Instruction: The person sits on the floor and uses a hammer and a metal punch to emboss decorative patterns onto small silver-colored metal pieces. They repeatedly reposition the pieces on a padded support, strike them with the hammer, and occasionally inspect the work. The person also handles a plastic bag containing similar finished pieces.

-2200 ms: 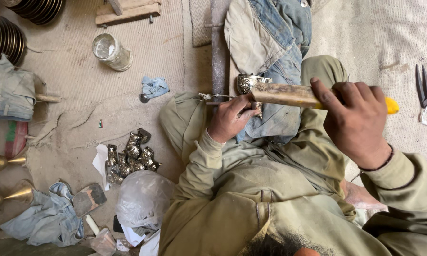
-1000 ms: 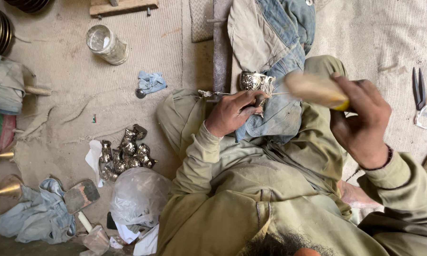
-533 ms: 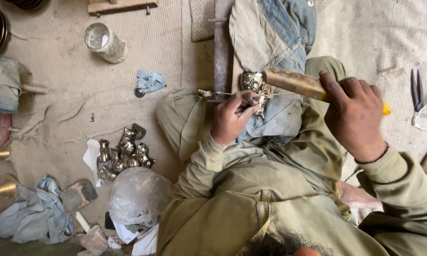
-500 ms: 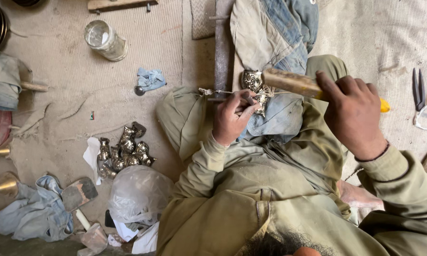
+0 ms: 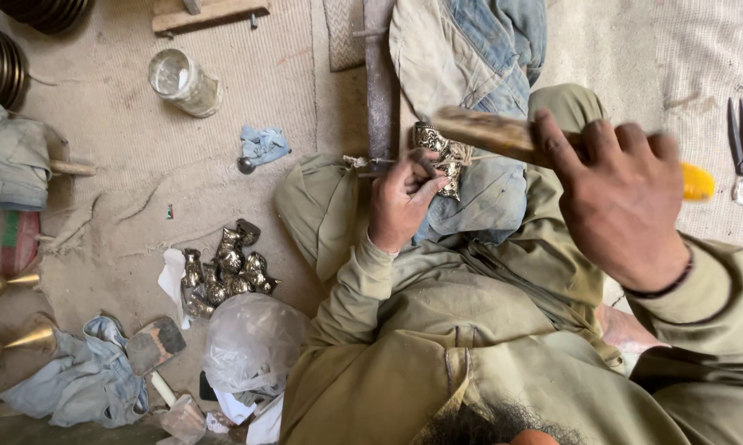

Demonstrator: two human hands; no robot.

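Your right hand (image 5: 627, 206) was clamped around a wooden tool handle (image 5: 495, 136), fingers wrapped over it, the yellow end cap (image 5: 697, 181) poking out past your knuckles. The handle was blurred in the shot, its far end right up against the embossed metal piece (image 5: 437, 148); whether it touched, you couldn't tell.

Your left hand (image 5: 400, 202) was curled narrow, fingertips pinched on a thin metal punch (image 5: 367, 162) that lay almost level, its tip against that silvery embossed piece. The piece sat on the folded denim cloth (image 5: 478, 189) draped over your knee, just beside a dark iron bar (image 5: 379, 82) running away from you.

Off to your left on the sandy sacking floor (image 5: 248, 91) lay a heap of small embossed metal fittings (image 5: 227, 272), bunched together, with white paper (image 5: 173, 276) under one edge. Near them sat a crumpled clear plastic bag (image 5: 252, 342). Further up stood a glass jar (image 5: 182, 81) tilted on its side, and a scrap of blue cloth (image 5: 264, 144) with a small round ball touching it. Two brass cone-shaped pieces (image 5: 9, 309) lay at the left edge, and a hammer head (image 5: 157, 342) rested on a denim rag (image 5: 83, 379). Over on your right, well apart from the work, lay a pair of pliers (image 5: 740, 136).
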